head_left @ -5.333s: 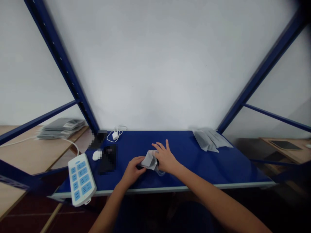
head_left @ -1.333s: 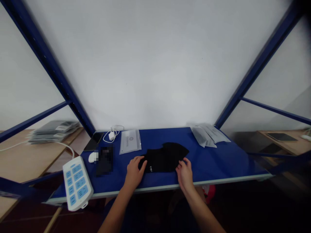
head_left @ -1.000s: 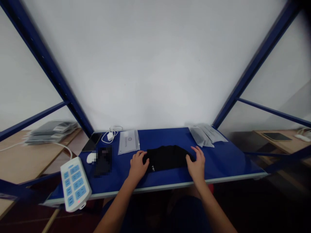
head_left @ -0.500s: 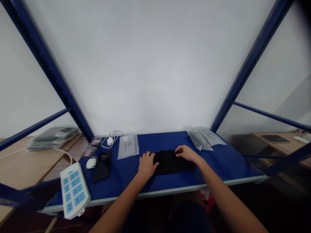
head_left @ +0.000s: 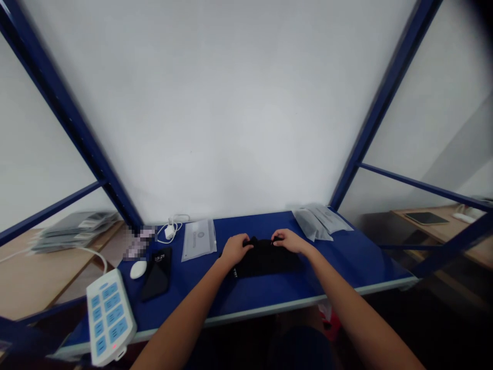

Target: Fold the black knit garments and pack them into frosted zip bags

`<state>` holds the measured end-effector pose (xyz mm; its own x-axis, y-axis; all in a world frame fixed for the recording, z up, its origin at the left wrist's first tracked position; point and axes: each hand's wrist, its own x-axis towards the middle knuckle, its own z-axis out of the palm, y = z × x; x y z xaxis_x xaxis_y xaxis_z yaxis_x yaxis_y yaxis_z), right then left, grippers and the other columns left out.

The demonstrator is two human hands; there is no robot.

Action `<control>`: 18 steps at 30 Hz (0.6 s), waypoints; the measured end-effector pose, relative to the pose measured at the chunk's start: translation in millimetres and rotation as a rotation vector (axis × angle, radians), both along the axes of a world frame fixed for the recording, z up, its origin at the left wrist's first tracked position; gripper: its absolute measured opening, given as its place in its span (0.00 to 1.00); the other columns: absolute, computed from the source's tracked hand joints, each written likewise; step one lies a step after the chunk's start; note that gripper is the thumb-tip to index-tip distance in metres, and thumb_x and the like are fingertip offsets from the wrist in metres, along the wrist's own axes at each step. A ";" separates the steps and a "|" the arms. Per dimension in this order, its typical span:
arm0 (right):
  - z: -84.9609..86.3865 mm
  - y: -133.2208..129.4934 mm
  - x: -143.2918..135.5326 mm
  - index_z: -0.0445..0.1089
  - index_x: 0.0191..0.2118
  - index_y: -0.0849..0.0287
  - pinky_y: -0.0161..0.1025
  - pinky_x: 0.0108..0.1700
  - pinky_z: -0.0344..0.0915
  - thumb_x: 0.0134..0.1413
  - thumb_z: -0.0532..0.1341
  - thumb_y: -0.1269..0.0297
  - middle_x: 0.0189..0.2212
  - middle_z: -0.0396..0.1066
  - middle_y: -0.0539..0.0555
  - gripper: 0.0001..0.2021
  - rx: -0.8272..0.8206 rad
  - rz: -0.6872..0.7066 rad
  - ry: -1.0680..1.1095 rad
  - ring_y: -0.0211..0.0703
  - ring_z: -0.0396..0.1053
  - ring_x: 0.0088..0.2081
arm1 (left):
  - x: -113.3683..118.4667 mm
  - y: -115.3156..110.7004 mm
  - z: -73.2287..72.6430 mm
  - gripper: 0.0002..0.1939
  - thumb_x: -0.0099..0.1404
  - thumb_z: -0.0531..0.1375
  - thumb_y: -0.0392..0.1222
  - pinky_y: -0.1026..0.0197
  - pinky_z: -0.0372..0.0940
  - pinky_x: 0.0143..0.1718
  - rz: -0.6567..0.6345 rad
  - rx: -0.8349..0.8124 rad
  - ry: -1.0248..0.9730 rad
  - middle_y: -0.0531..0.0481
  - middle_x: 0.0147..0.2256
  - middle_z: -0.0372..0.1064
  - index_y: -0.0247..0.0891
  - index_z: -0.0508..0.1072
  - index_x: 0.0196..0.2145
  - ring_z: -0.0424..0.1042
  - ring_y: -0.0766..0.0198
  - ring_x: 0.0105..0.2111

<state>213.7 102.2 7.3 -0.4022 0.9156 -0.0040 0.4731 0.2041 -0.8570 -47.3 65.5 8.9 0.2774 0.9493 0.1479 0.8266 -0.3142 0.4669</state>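
Observation:
A folded black cloth (head_left: 265,261) lies flat on the blue table, with small white lettering near its left front corner. At its far left edge, my left hand (head_left: 234,251) is closed, thumb and fingers pinching a raised bit of the fabric. My right hand (head_left: 288,241) grips the far edge farther right, its fingertips also pinched on the cloth. Between the two hands the far edge is slightly lifted and bunched. What kind of cloth item it is cannot be made out.
Left on the blue table (head_left: 246,303) are a clear zip bag (head_left: 199,239), a white charger (head_left: 169,232), a black phone (head_left: 157,275), a white mouse-like object (head_left: 138,270) and a power strip (head_left: 111,317). Plastic bags (head_left: 314,226) lie at the back right. Blue frame posts (head_left: 370,123) stand either side.
My left hand has moved from lying on the cloth's left side to pinching its far edge. My right hand has shifted slightly left. The white lettering now shows.

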 end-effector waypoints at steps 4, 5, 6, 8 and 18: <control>13.2 8.3 -10.6 0.75 0.37 0.60 0.44 0.52 0.64 0.47 0.63 0.63 0.37 0.77 0.54 0.11 0.092 -0.094 0.072 0.47 0.73 0.43 | -7.2 16.8 25.4 0.09 0.66 0.59 0.47 0.60 0.62 0.39 0.057 0.028 -0.032 0.50 0.37 0.74 0.43 0.72 0.42 0.72 0.58 0.38; 18.6 6.5 -11.9 0.75 0.38 0.59 0.44 0.53 0.64 0.48 0.63 0.63 0.38 0.77 0.54 0.11 0.113 -0.106 0.085 0.47 0.72 0.44 | -8.6 17.9 32.7 0.10 0.66 0.60 0.48 0.60 0.61 0.38 0.063 0.038 -0.039 0.50 0.37 0.74 0.44 0.72 0.43 0.72 0.58 0.38; 24.2 1.7 -11.9 0.75 0.39 0.59 0.44 0.53 0.64 0.48 0.63 0.62 0.39 0.77 0.53 0.11 0.137 -0.110 0.095 0.47 0.72 0.45 | -10.0 15.7 39.5 0.11 0.65 0.60 0.49 0.61 0.61 0.38 0.058 0.053 -0.053 0.51 0.37 0.74 0.44 0.72 0.43 0.72 0.58 0.38; 34.1 -18.3 -7.3 0.76 0.39 0.57 0.45 0.53 0.64 0.49 0.63 0.62 0.39 0.77 0.53 0.11 0.180 -0.094 0.099 0.47 0.73 0.45 | -12.9 -0.8 49.1 0.12 0.64 0.62 0.50 0.61 0.61 0.38 0.009 0.089 -0.098 0.51 0.37 0.74 0.44 0.73 0.43 0.72 0.59 0.38; 16.4 -134.0 7.1 0.79 0.37 0.54 0.46 0.41 0.72 0.50 0.66 0.54 0.32 0.78 0.54 0.12 -0.007 -0.052 0.100 0.50 0.75 0.34 | -34.3 -117.7 25.0 0.15 0.68 0.57 0.54 0.62 0.65 0.36 -0.305 -0.224 -0.313 0.50 0.34 0.76 0.43 0.78 0.40 0.73 0.62 0.34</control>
<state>220.9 -31.8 23.8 -0.3524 0.9354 0.0277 0.3949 0.1755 -0.9018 -81.6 -52.1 33.9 0.5227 0.8497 0.0697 0.5218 -0.3835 0.7620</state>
